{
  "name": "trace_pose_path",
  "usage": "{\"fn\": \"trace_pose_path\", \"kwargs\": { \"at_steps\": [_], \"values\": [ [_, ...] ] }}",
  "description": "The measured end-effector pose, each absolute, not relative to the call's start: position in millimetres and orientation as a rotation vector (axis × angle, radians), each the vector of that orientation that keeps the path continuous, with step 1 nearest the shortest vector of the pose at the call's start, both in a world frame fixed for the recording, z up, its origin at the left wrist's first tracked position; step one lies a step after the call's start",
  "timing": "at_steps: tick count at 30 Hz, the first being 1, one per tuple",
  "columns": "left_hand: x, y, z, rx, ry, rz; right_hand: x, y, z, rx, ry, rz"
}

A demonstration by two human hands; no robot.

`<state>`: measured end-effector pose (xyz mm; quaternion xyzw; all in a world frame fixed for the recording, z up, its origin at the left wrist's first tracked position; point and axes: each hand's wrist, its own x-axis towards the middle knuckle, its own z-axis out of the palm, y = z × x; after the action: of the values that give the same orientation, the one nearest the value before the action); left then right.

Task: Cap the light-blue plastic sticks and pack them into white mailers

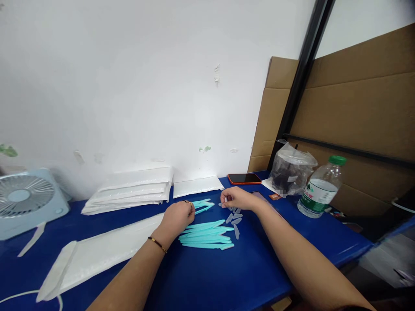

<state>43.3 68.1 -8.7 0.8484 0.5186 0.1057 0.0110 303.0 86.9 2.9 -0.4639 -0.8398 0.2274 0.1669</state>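
My left hand (177, 218) is closed around the handle ends of a few turquoise eyebrow razors (204, 205), whose blade ends point right. Just below it, a loose row of several more turquoise eyebrow razors (207, 239) lies on the blue table (207, 280). To the right, my right hand (238, 198) has thumb and fingertips pinched together on a small clear blade cap (221, 204), partly hidden by the fingers. Several clear blade caps (236, 219) are scattered beneath and in front of that hand.
White padded mailers (129, 190) are stacked along the wall, with a long one (110, 248) left of my hand. A fan (26, 198) stands far left. A phone (244, 178), a bagged drink cup (290, 168) and a water bottle (320, 190) sit at the right.
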Motion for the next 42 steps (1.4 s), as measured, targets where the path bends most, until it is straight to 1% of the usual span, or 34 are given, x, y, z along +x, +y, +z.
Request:
{"fn": "trace_pose_path", "kwargs": {
  "at_steps": [3,6,10,14,17,21,28,32,38,42],
  "values": [
    [42.4,67.1,-8.4,2.507,1.532,0.444,304.9,86.0,4.6,-1.272,-2.286,0.71],
    [41.7,68.3,-8.7,2.349,1.449,0.553,304.4,83.6,7.5,-1.196,-2.275,0.644],
    [40.9,73.9,-11.1,2.231,1.443,0.63,299.5,79.1,12.7,-1.075,-2.324,0.36],
    [39.3,79.1,-14.3,2.203,1.443,0.604,292.6,75.6,16.2,-0.967,-2.386,0.048],
    [39.7,80.4,-14.8,2.219,1.445,0.587,286.5,73.7,16.8,-0.937,-2.438,-0.09],
    [40.8,79.3,-11.9,2.238,1.439,0.55,279.1,71.8,15.7,-0.947,-2.491,-0.187],
    [37.2,76.5,-3.2,2.232,1.508,0.491,285.9,72.8,17.4,-0.995,-2.46,-0.259],
    [39.7,74.5,-0.8,2.23,1.488,0.494,282.0,71.2,17.7,-0.964,-2.474,-0.243],
    [40.0,76.2,-6.3,2.26,1.471,0.526,264.3,68.8,14.1,-0.836,-2.476,-0.037],
    [35.1,76.4,-12.0,2.339,1.478,0.57,283.4,72.5,17.1,-0.98,-2.492,0.103]
  ]
}}
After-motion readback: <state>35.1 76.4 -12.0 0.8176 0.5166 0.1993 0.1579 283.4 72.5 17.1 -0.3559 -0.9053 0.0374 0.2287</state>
